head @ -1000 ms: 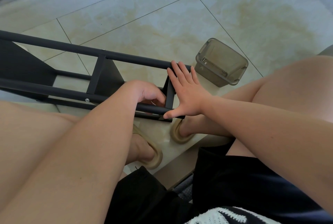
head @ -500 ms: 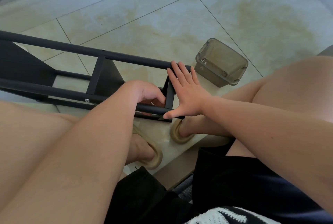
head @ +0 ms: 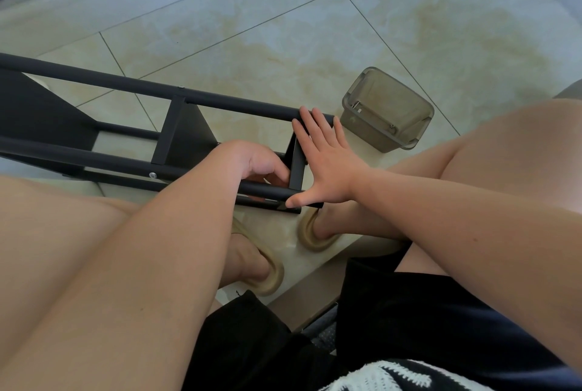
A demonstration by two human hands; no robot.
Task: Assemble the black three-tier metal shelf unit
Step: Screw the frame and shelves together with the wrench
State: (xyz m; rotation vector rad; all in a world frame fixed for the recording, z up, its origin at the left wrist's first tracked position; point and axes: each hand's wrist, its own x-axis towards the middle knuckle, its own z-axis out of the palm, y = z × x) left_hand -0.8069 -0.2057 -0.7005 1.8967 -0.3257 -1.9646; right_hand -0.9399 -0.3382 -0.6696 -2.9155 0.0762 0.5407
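Black metal shelf unit (head: 94, 156), on its side on tiled floor (head: 283, 28) by the feet (head: 252, 261). Right hand (head: 327, 167): flat, fingers (head: 307, 121) straight, bracing the end panel (head: 297, 167), likely steadying it. Left hand (head: 258, 164): curled inside the unit; grip hidden.

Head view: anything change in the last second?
Nothing visibly changed. The right hand stays flat against the end of the black metal shelf frame. The left hand stays curled inside the frame, and what it holds, if anything, is hidden.

Black shelf frame (head: 94, 157); tan slippers (head: 273, 280); box (head: 387, 113) apparently smoky-grey.
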